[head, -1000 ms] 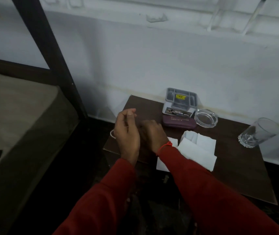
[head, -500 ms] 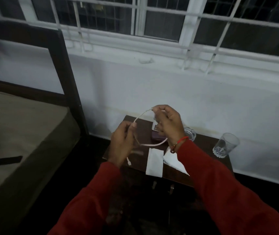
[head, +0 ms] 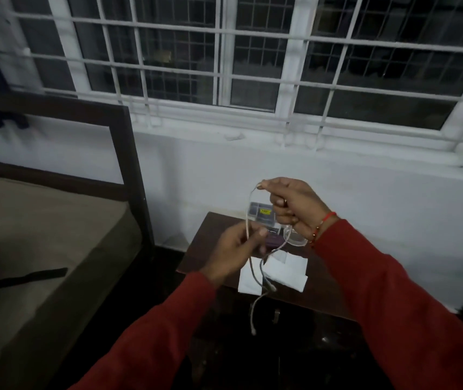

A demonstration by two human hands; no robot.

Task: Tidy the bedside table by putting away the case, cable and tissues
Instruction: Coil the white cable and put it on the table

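A thin white cable (head: 248, 212) hangs in loops between both hands above the bedside table (head: 205, 243). My right hand (head: 292, 209) pinches its upper part, raised in front of the wall. Lower and to the left, my left hand (head: 236, 249) grips the cable, whose loose ends dangle below over the table's front edge. White tissues (head: 283, 274) lie unfolded on the tabletop under the hands. The maroon case (head: 358, 241) is mostly hidden behind my left hand.
A small grey organiser box (head: 261, 212) and a glass ashtray (head: 297, 240) stand at the back of the table, partly covered by my right hand. A bed (head: 27, 235) with a dark frame is on the left. A barred window (head: 252, 66) fills the wall above.
Both hands lifted the cable off the table and raised it. The right hand went higher, drawing the cable into loops. The camera tilted up toward the window.
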